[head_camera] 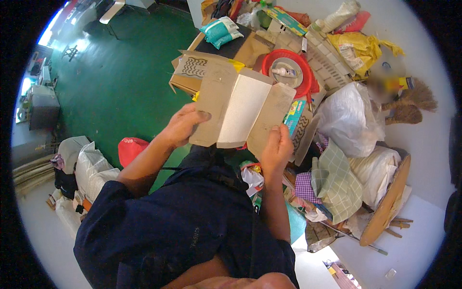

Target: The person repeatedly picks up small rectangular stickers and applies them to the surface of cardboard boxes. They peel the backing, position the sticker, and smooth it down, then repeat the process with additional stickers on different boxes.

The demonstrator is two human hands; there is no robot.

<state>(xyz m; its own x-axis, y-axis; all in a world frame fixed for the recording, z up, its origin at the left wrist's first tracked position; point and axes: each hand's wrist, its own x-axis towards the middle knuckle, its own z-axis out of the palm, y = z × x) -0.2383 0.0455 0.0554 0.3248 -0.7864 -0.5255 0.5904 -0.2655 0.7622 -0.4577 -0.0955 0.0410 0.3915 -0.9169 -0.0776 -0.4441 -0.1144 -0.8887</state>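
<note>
An unfolded cardboard carton (242, 108) is held out in front of my body, its flaps spread to either side of a pale middle panel. My left hand (186, 124) grips the left flap, thumb on top and fingers underneath. On the opposite side, my right hand (277, 148) pinches the lower edge of the right flap. Black wavy lines are printed on an outer flap (195, 67). Just beyond the carton is a red plastic basket (266, 59) with a round bowl (300, 76) in it. A small white bottle (285, 72) lies in the bowl.
Teal-and-white soft packs (221, 31) rest on a cardboard box (249, 47). To the right are a yellow plastic bag (355, 54), a clear plastic bag (352, 117), a checked cloth (335, 184) and a broom (418, 95). A red item (131, 151) lies on the green floor (126, 79).
</note>
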